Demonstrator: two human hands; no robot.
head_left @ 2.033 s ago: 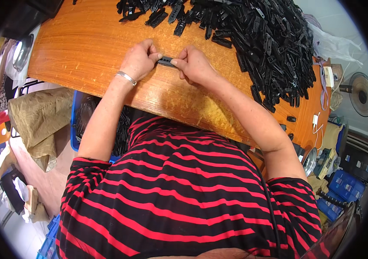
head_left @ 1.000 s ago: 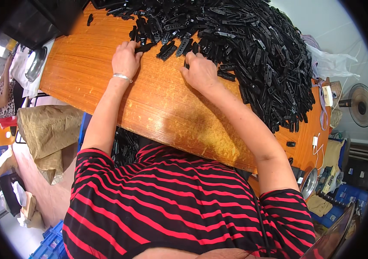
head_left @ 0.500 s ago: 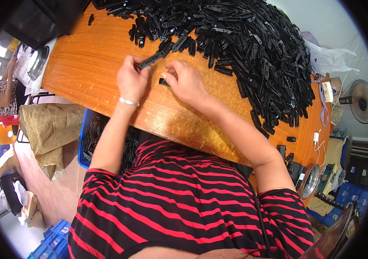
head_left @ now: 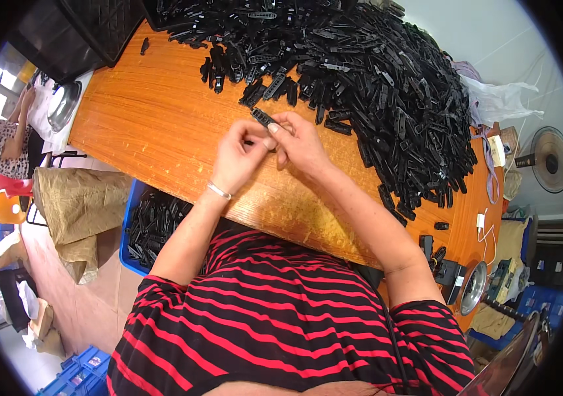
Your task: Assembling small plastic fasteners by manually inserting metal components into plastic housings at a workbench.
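Black plastic strip point(head_left: 263, 118) is pinched between left hand point(head_left: 242, 158) and right hand point(head_left: 301, 142) fingertips, held above orange table point(head_left: 156, 125) beside the parts pile point(head_left: 374, 86). Grip should be kept near both ends, strip level.

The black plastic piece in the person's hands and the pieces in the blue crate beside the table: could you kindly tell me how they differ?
The black plastic piece is single, lifted above the wooden table, pinched between the left hand and right hand; the pieces in the blue crate are many, heaped loosely, untouched, and lower than the tabletop. The held piece shows fully; the crate's pieces are partly hidden by the table edge. Both look like black, elongated parts.
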